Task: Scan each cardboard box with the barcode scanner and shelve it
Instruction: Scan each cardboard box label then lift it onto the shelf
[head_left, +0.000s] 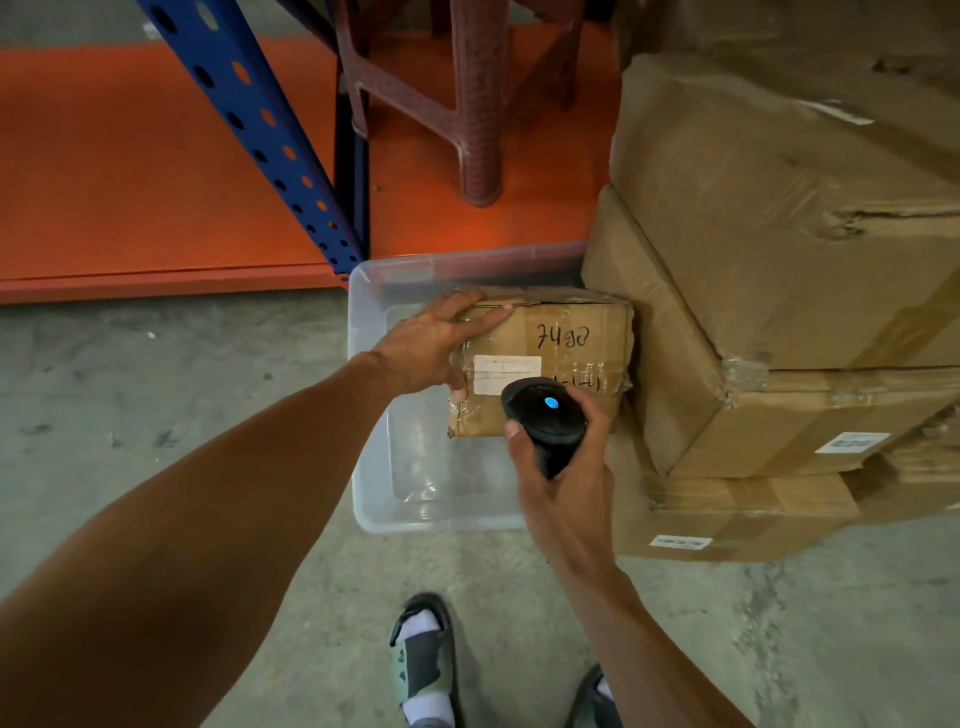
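A small taped cardboard box (566, 343) with handwritten digits and a white label sits tilted in a clear plastic bin (374, 467) on the floor. My left hand (436, 343) grips the box's upper left corner, fingers over the top edge and thumb on its face. My right hand (566, 483) holds a black barcode scanner (545, 415) with a blue light lit, its head just below the white label (506, 374) and close to the box.
Large cardboard boxes (779, 249) are stacked at the right, touching the bin. An orange low shelf (156, 182) with a blue upright (249, 119) lies ahead; a red plastic stool (467, 93) stands on it. My sandalled feet (423, 665) are on the concrete floor.
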